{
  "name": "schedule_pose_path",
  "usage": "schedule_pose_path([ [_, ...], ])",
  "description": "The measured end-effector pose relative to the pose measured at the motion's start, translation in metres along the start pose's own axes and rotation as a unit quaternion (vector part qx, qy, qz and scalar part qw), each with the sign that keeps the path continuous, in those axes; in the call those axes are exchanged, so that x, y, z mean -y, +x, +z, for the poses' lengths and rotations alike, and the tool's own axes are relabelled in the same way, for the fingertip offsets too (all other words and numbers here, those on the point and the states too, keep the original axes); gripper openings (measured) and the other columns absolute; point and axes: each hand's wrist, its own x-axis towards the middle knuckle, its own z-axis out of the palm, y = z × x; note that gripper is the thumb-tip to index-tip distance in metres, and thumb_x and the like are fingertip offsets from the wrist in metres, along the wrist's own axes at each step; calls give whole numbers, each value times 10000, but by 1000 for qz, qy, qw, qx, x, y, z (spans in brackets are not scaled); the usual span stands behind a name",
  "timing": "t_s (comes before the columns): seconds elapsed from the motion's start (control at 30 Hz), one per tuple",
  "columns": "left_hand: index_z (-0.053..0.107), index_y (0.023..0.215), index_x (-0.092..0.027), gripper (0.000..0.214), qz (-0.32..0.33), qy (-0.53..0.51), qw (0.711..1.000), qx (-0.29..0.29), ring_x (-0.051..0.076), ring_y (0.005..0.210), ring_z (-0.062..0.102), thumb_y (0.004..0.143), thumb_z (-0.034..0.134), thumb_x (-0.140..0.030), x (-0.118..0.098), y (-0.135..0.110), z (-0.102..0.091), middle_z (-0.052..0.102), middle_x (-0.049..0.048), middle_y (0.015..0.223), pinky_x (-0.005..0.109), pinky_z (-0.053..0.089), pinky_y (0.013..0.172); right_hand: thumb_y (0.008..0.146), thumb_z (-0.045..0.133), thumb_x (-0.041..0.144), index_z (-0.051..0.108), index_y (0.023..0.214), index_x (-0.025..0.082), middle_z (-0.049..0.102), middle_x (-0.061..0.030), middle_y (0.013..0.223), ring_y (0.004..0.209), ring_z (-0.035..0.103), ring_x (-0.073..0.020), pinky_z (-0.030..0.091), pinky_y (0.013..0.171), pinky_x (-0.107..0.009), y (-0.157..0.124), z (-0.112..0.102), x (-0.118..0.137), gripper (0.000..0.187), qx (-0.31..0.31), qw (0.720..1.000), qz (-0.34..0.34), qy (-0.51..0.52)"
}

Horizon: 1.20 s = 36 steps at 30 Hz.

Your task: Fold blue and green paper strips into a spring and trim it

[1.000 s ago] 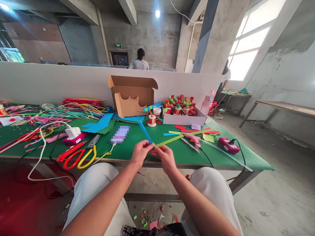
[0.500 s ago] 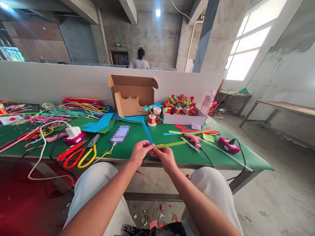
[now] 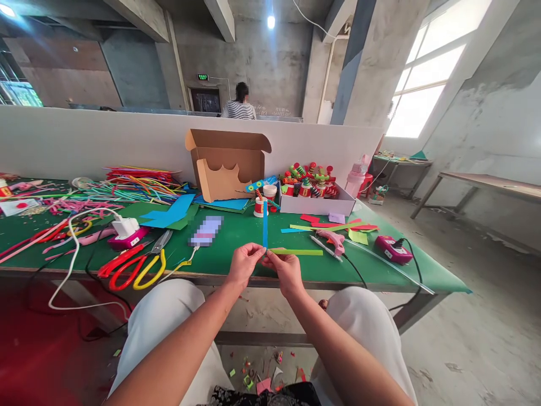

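Between the fingers of my left hand (image 3: 246,264) is the lower end of a blue paper strip (image 3: 265,228), which stands straight up. My right hand (image 3: 285,272) pinches a light green paper strip (image 3: 298,252) that points to the right, its near end meeting the blue one. The two strips form a corner where my fingertips come together, and the fingers hide how they join. Behind the blue strip's top stands a red and white paper cup figure (image 3: 260,210) with coiled pipe cleaner parts.
Scissors (image 3: 147,262) and a phone (image 3: 205,231) lie at left. A pink glue gun (image 3: 333,241), a pen (image 3: 326,248) and paper strips are at right. A box of cup figures (image 3: 316,206) and an open cardboard box (image 3: 228,169) stand behind.
The blue strip has swung from leaning left to upright. The green strip has turned from a slight upward slant to nearly level. Both hands stay close together.
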Motion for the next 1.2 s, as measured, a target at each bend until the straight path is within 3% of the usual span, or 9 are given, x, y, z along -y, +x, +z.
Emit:
schedule_pose_path([
  [0.17, 643, 669, -152, 341, -19, -30, 999, 16, 136, 584, 591, 520, 812, -407, 1, -1, 1, 650, 7, 626, 282, 486, 626, 566, 806, 410, 646, 625, 201, 659, 9, 591, 571, 623, -170, 539, 628, -321, 0, 1, -1, 270, -12, 999, -37, -2],
  [0.53, 648, 582, -160, 314, -34, -33, 999, 22, 116, 521, 536, 458, 833, -381, -9, 0, 0, 616, -9, 556, 268, 461, 563, 598, 795, 424, 640, 648, 202, 633, 4, 611, 609, 623, -177, 527, 655, -333, 0, -1, -3, 275, -9, 999, -42, -13],
  [0.8, 690, 672, -130, 375, -73, -76, 994, 33, 110, 551, 561, 433, 871, -356, -8, 1, -3, 659, 17, 622, 265, 459, 595, 595, 795, 396, 640, 636, 205, 643, 9, 595, 556, 616, -170, 528, 648, -343, 1, 0, 0, 249, -18, 998, -56, -36],
  [1.0, 652, 642, -141, 376, -52, -82, 995, 26, 115, 529, 572, 455, 854, -396, -2, -3, 2, 639, -5, 601, 280, 475, 602, 616, 778, 398, 635, 634, 217, 647, 10, 576, 567, 621, -174, 523, 643, -333, -2, 3, -5, 231, -30, 995, -80, -43],
  [1.2, 648, 641, -148, 344, -38, -45, 998, 17, 113, 542, 563, 487, 832, -394, 0, 0, -1, 637, -5, 603, 269, 457, 601, 587, 797, 408, 650, 651, 215, 655, 9, 593, 560, 620, -175, 524, 636, -337, 0, 0, -2, 250, -17, 998, -54, -42],
])
